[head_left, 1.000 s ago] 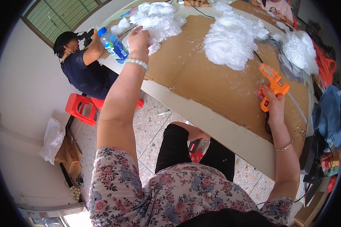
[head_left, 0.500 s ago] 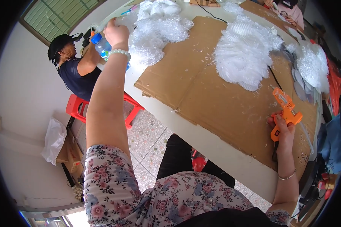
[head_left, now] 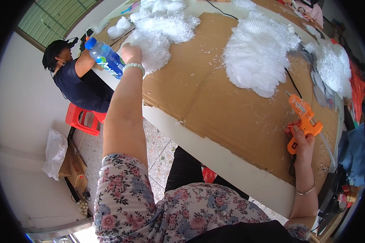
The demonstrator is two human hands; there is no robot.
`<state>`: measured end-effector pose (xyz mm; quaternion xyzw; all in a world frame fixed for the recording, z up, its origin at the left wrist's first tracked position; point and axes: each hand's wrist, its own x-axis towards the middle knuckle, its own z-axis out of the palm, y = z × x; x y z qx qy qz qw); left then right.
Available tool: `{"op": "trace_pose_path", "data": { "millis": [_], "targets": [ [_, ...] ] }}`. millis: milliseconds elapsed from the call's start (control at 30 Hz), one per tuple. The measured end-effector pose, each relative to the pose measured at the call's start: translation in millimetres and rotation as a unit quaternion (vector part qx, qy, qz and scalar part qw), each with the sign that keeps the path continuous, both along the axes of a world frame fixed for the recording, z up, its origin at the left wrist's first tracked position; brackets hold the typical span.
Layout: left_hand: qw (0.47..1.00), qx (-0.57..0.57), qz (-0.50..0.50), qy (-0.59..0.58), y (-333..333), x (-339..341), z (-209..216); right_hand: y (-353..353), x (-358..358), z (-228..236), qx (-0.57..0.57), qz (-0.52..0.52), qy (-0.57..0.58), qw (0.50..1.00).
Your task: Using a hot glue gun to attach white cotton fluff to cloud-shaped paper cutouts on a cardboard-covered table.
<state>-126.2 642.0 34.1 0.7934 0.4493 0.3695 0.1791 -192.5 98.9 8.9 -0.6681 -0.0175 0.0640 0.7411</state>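
My right hand (head_left: 302,137) is closed round the handle of an orange hot glue gun (head_left: 303,107), whose nozzle points up and away over the cardboard. My left hand (head_left: 132,53) reaches out at the far left, curled, against the edge of a pile of white, fluffy, fringed pieces (head_left: 156,44). Its fingertips are hidden behind the back of the hand, so what they hold does not show. Just left of that wrist is a clear plastic bottle (head_left: 105,56) with a blue cap. A larger white fringed pile (head_left: 257,56) lies on the cardboard, beyond the glue gun.
A brown cardboard sheet (head_left: 207,97) with white scraps covers much of the white table (head_left: 215,150). A person in dark clothes (head_left: 83,81) sits at the left by a red stool (head_left: 82,119). Another white heap (head_left: 332,69) and grey pieces (head_left: 319,89) lie right; a black cable (head_left: 294,83) crosses there.
My left hand has come nearer and slightly right, down to the edge of the white pile. The bottle now shows more fully. My right hand keeps the glue gun in about the same place.
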Motion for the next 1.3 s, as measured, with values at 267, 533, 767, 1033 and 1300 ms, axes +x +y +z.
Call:
{"op": "trace_pose_path", "data": {
  "millis": [267, 533, 767, 1033, 1300],
  "targets": [
    [0.981, 0.152, -0.039, 0.114, -6, -8, -1, 2, -1, 4, -0.008, -0.002, -0.007, 1.0],
    [0.964, 0.055, -0.121, 0.23, -32, -29, 14, 1, 1, 1, 0.005, 0.004, -0.01, 1.0],
    [0.958, 0.211, -0.153, 0.118, -54, -54, 31, 2, -3, 3, 0.016, 0.022, -0.034, 0.999],
    [0.728, 0.312, -0.604, 0.09, -243, -126, -3, -1, 0, -7, 0.008, 0.023, -0.057, 0.998],
    [0.768, 0.238, -0.594, 0.001, -341, -167, -50, 0, 3, -12, -0.002, 0.05, -0.106, 0.993]
  ]
}}
